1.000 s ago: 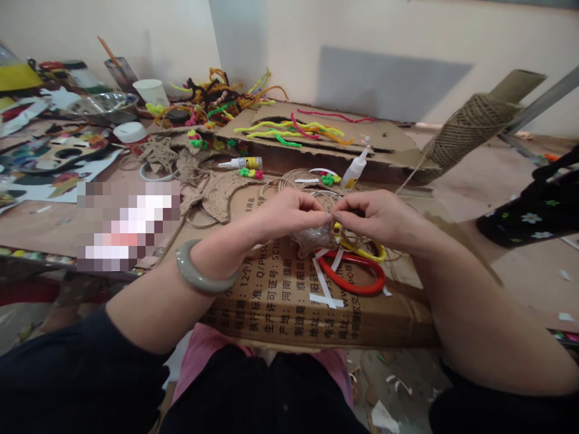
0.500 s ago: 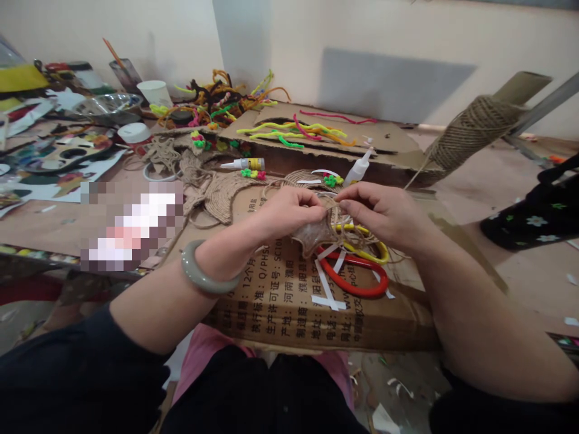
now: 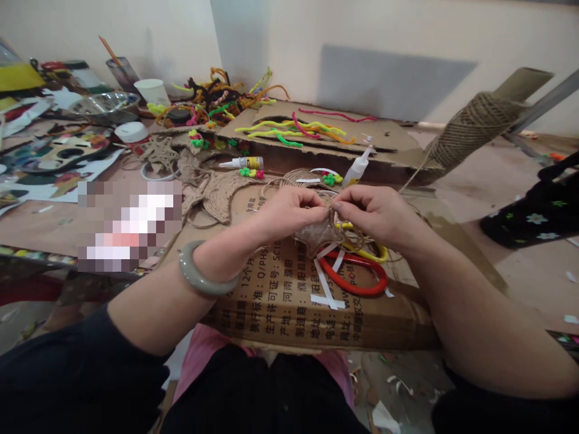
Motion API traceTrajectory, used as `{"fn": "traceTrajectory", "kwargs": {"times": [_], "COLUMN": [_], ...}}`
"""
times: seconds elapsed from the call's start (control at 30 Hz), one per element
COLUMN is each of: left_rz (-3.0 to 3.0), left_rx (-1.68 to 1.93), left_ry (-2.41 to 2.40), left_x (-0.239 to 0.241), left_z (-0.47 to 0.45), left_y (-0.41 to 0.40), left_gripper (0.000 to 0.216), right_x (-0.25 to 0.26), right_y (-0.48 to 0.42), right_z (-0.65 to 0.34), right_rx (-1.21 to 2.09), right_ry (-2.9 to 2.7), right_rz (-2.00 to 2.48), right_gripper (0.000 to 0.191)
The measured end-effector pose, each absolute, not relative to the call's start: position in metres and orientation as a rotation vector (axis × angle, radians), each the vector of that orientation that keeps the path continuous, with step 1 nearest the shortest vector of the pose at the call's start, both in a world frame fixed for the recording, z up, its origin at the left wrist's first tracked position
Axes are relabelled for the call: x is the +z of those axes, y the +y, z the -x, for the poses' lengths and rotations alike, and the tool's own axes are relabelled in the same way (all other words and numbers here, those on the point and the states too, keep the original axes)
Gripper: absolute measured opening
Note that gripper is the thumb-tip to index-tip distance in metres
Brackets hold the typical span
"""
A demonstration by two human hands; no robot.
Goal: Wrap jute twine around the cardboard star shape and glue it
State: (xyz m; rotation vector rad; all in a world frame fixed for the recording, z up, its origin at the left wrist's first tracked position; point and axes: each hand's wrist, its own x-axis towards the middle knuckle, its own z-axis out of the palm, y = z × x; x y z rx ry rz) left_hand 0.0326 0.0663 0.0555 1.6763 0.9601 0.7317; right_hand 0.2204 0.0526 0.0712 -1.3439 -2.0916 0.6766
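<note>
My left hand (image 3: 292,211) and my right hand (image 3: 377,211) meet over the cardboard box, both closed in a pinch. Jute twine (image 3: 355,238) runs between their fingertips, with loose loops hanging below my right hand. A small star-shaped piece (image 3: 315,235), its edge wrapped in twine, lies under my left fingers; its upper part is hidden by them. Just below are a red loop handle (image 3: 362,288) and a yellow loop handle (image 3: 382,252), apparently of scissors. White paper strips (image 3: 328,300) lie across the box there.
Twine-covered crescents (image 3: 221,196) lie left of my hands. Two glue bottles (image 3: 248,163) are behind them, one standing. Pipe cleaners (image 3: 294,128) rest on cardboard. A twine spool (image 3: 479,123) leans at right beside a black flowered bag (image 3: 536,208). A paint palette (image 3: 67,150) is at left.
My right fingertips have moved slightly left and down, closer to my left fingertips, drawing the twine with them. The star piece stays in nearly the same place.
</note>
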Motion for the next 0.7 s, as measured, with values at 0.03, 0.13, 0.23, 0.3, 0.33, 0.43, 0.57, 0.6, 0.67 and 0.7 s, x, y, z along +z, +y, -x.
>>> {"fn": "traceTrajectory", "kwargs": {"times": [0.03,0.13,0.23,0.3,0.33,0.43,0.57,0.6,0.67,0.7], "left_rz": [-1.656,-1.569,-1.483,-1.435,-1.411,-1.342,-1.372,-1.402,-1.449,-1.46], "left_rx": [0.72,0.706,0.701,0.714,0.736,0.805,0.776,0.77,0.783,0.802], "left_ry": [0.948,0.933,0.931,0.924,0.924,0.934,0.971,0.992,1.026,1.031], "left_x": [0.055,0.054,0.053,0.052,0.052,0.052,0.055,0.056,0.057,0.057], "left_z": [-0.032,-0.031,-0.029,-0.028,-0.027,-0.025,-0.024,-0.023,-0.024,-0.024], "left_y": [0.066,0.067,0.07,0.072,0.074,0.076,0.076,0.076,0.075,0.074], "left_gripper": [0.019,0.034,0.046,0.049,0.049,0.052,0.05,0.046,0.036,0.03], "right_x": [0.071,0.073,0.078,0.081,0.082,0.082,0.077,0.076,0.074,0.074], "right_y": [0.053,0.052,0.051,0.05,0.051,0.054,0.063,0.065,0.068,0.068], "right_z": [-0.221,-0.222,-0.224,-0.226,-0.228,-0.233,-0.24,-0.241,-0.241,-0.241], "right_rx": [0.701,0.78,0.818,0.803,0.787,0.724,0.683,0.675,0.651,0.641], "right_ry": [-2.076,-2.026,-1.99,-1.97,-1.954,-1.846,-1.665,-1.634,-1.588,-1.576], "right_rz": [1.352,1.414,1.464,1.462,1.459,1.438,1.372,1.359,1.347,1.347], "right_gripper": [0.021,0.023,0.021,0.019,0.019,0.017,0.016,0.016,0.017,0.017]}}
